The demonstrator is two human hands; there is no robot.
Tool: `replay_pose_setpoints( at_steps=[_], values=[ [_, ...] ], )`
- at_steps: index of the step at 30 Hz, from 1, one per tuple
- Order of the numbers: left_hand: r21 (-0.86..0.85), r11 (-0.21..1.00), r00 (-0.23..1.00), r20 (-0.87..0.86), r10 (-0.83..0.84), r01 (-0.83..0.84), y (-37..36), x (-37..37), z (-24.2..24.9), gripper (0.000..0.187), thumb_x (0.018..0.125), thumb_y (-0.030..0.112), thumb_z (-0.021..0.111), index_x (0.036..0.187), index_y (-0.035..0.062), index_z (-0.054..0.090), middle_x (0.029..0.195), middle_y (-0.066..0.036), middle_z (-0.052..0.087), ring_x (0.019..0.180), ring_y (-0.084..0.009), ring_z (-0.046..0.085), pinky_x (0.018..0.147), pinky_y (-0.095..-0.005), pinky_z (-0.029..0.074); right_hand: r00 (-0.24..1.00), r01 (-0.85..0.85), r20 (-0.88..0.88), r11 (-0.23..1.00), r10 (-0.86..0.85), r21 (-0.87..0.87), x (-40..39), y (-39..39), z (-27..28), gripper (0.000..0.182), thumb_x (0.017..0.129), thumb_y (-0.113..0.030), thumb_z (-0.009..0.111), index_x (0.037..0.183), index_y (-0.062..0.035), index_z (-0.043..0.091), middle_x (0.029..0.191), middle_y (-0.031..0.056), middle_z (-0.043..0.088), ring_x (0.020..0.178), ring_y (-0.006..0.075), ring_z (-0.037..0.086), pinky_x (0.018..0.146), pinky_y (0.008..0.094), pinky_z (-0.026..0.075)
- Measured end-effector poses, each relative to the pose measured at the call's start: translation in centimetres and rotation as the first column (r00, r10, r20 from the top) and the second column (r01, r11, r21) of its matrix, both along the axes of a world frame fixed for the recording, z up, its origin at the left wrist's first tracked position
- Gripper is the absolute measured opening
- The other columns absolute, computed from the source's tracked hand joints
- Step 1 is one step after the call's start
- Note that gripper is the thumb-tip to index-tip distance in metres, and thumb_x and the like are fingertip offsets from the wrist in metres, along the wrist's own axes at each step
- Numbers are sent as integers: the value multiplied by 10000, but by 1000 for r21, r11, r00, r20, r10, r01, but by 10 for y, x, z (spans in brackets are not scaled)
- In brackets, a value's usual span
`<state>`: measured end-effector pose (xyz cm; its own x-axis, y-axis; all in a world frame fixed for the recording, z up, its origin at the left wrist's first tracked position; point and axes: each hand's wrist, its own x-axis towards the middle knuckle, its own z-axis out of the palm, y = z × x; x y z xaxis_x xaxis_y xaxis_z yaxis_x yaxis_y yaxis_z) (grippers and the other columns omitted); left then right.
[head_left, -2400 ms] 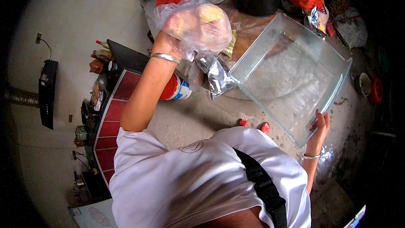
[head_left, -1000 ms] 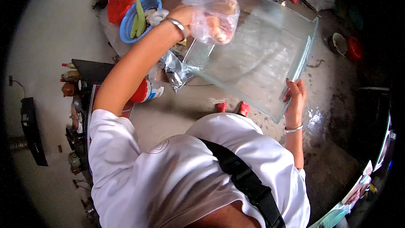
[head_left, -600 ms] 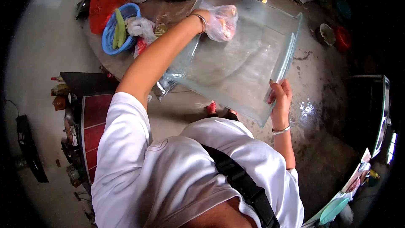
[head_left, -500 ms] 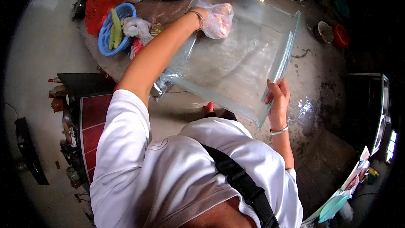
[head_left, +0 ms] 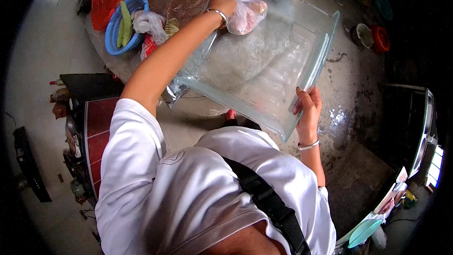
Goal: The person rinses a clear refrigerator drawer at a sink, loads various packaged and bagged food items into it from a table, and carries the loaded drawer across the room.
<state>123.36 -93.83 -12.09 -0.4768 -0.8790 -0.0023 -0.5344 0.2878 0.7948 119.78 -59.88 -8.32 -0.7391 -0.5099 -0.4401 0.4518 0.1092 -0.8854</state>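
Note:
My left hand [head_left: 222,3] is closed on the gathered top of a clear plastic bag [head_left: 247,18]. Something pinkish, like meat, shows through the film, and the bag hangs at the far left part of a clear plastic drawer [head_left: 269,73]. With thumb on the inside and fingers around the outside, my right hand [head_left: 309,112] grips the drawer's near right edge. The drawer is tilted in front of my body, its far left side partly covered by my left forearm.
To the left stand a blue basket [head_left: 111,38] with long green vegetables [head_left: 124,24] and a red plastic bag [head_left: 104,1]. Foil packaging [head_left: 173,92] lies under the drawer's left corner. A red bowl [head_left: 380,40] sits on the floor at right.
My left hand has moved up and left, and the bag now hangs lower from it with its top stretched out. My right hand keeps its grip on the drawer.

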Motion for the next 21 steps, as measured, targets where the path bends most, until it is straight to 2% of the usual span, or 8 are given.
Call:
replay_pose_setpoints(
  at_steps=[4,5,8,9,12,13,16,21],
  values=[
    [-186,982,991,-136,11,-37,20,7,-11,398,714,27,500,1111,22,486,1082,-178,542,983,-301,550,846,-379,431,1000,-1,-4,1000,1,-2,-1,4,-1,154,787,-92,593,759,-82,442,558,-21,415,404,71,392,374,224,325],
    [-54,998,987,-155,-37,29,33,11,8,452,713,38,489,1163,40,447,1189,-261,462,1121,-399,438,957,-397,357,1000,-8,-12,1000,8,-2,-3,4,-3,153,787,-91,592,759,-81,442,557,-21,415,403,71,391,375,225,324],
    [-424,851,942,15,-337,311,36,16,1,415,732,101,557,1138,61,480,1199,-260,455,1154,-373,407,964,-372,349,1000,-27,-7,1000,27,-7,-5,3,-2,149,786,-89,592,757,-80,446,561,-21,414,405,72,388,378,227,325],
    [-438,785,889,79,-451,438,43,20,3,448,719,223,638,1126,84,510,1271,-259,390,1196,-377,355,990,-416,319,999,-33,-1,999,33,-10,-5,2,-1,148,785,-88,592,756,-80,447,564,-20,413,406,71,387,380,227,325],
    [-534,614,808,470,-355,581,57,25,4,526,743,255,628,1220,97,471,1382,-262,218,1241,-430,282,1012,-502,264,1000,-3,-1,1000,3,5,4,4,2,142,786,-91,591,753,-83,453,572,-22,414,403,73,387,379,227,322],
    [-505,622,794,478,-376,599,59,31,7,665,703,368,682,1261,105,432,1413,-260,136,1267,-452,210,1020,-552,217,1000,-9,-4,1000,9,-4,5,3,3,140,788,-97,590,755,-85,455,578,-22,414,408,72,391,381,223,325],
    [-516,523,714,632,-302,678,54,36,-1,763,657,354,727,1293,115,380,1417,-258,143,1264,-438,240,1028,-506,247,999,-39,-19,999,39,-21,9,10,-1,110,796,-116,587,784,-85,482,635,-18,457,435,67,406,392,209,331],
    [-426,696,773,558,-301,578,42,23,-10,731,625,269,741,1246,102,394,1338,-245,282,1145,-417,385,948,-462,352,997,-47,-60,999,47,-4,16,12,2,90,807,-107,573,856,-67,508,660,-18,470,435,64,404,391,208,331]
  ],
)
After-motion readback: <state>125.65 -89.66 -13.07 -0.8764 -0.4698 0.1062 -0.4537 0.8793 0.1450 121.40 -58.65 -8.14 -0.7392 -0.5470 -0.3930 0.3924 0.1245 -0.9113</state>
